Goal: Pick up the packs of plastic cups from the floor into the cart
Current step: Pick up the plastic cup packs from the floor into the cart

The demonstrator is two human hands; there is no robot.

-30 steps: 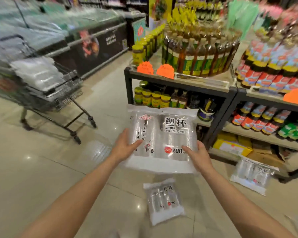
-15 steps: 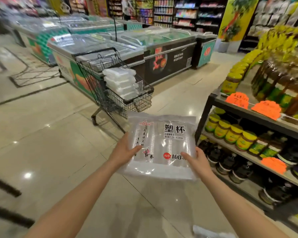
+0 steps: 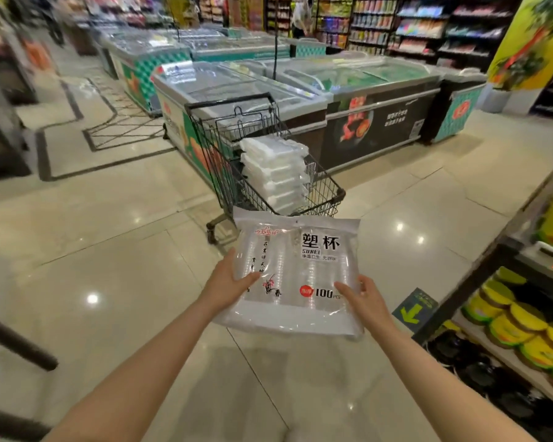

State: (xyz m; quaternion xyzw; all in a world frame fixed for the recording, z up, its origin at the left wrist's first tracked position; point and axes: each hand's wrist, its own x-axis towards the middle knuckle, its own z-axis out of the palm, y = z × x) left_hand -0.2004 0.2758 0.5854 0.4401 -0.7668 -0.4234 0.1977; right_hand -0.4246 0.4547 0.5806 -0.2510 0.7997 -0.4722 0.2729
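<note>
Pack of plastic cups (image 3: 296,275) gripped at both side edges by your left hand (image 3: 229,283) and right hand (image 3: 366,299); cart (image 3: 262,161) stands beyond your fingertips.

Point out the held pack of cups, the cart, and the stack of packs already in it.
pack of cups (image 3: 300,269): head view, middle of its clear front.
cart (image 3: 328,194): head view, front rim.
stack of packs (image 3: 273,173): head view, middle of the pile.

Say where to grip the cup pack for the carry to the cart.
Grip the pack of plastic cups by its two lower side edges, from below and either side, as the left hand and right hand do: it is wide, flat and floppy, so two-sided support probably keeps it level toward the cart.
</note>
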